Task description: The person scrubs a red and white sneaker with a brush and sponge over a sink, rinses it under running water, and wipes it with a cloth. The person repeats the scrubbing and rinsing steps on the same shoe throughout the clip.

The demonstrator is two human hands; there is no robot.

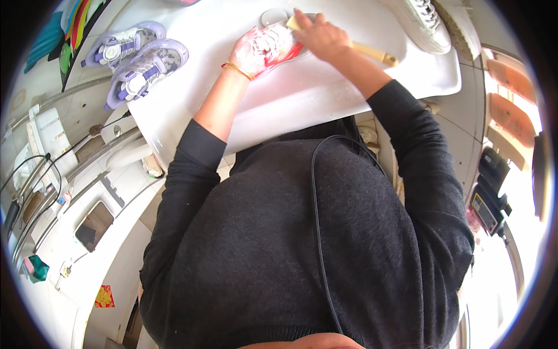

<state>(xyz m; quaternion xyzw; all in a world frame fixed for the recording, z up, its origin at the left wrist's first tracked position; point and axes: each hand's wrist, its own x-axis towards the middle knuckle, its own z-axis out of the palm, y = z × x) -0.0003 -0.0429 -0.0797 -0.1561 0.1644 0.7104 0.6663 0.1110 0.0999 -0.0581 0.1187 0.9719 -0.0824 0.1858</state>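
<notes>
My left hand (247,51), with a yellow band at its wrist, grips one end of a red-and-white lace-up shoe (279,42). The shoe lies tilted inside a white sink basin (301,83), and white patches that look like suds cover its upper. My right hand (323,37) is closed around a scrubbing brush with a pale wooden handle (374,53). Its head sits against the far end of the shoe; the bristles are mostly hidden by my fingers. Behind the shoe, a round grey disc (274,17) shows on the basin floor.
A pair of lilac-and-grey sneakers (141,78) stands on the basin's left ledge. White lace-up shoes (425,26) rest at the right rim. Orange-brown slippers (512,118) are racked far right. A black cord (316,209) hangs down my front.
</notes>
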